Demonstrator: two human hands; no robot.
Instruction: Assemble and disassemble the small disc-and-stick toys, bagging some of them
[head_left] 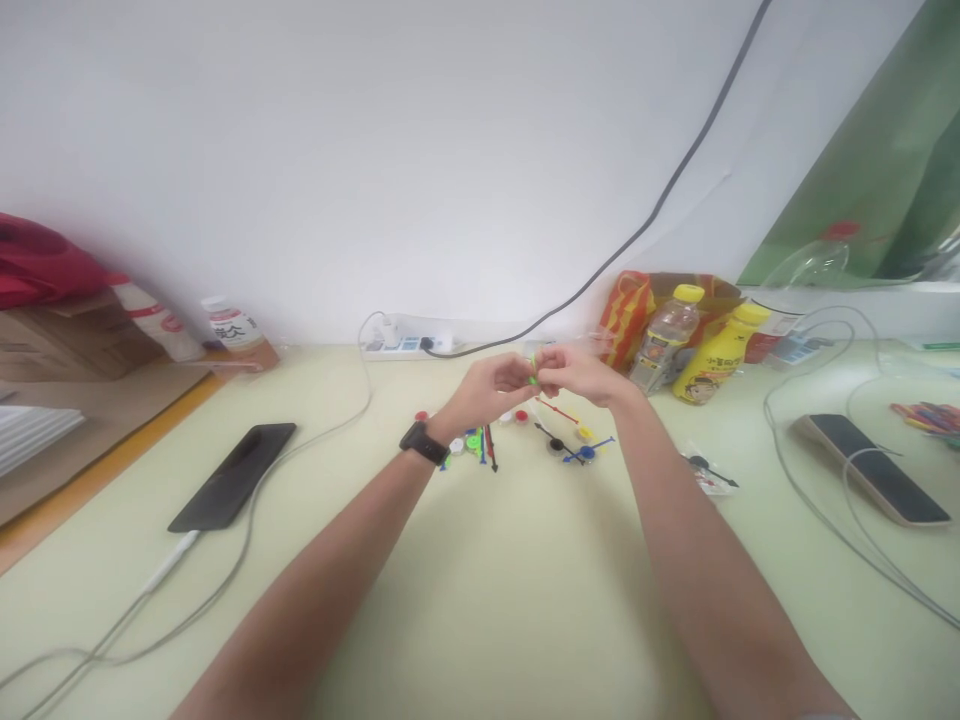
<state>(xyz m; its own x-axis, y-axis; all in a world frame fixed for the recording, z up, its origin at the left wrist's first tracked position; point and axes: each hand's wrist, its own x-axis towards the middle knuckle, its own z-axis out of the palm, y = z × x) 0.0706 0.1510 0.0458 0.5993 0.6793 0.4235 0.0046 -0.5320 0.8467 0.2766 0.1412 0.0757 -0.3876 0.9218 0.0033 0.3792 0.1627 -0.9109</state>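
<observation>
Above the table, my left hand [486, 388] and my right hand [579, 375] meet fingertip to fingertip, both closed in a pinch on a small bright green plastic piece [533, 368]. Its full shape is hidden by the fingers. Beneath and around them lie small round discs and thin arrow pointers: a red disc [521, 417], a red arrow [556, 410], a yellow disc [584, 434], a black arrow [553, 443], a blue arrow with a disc [588, 453], a white disc [456, 445] and a green disc [473, 441].
A phone [234, 476] with its cable lies left; a power strip [409, 338] stands at the wall. Behind my right hand are a clear bottle [664, 340] and a yellow bottle [720, 355]. A small plastic bag [712, 478] and a dark-topped stand [874, 470] lie right.
</observation>
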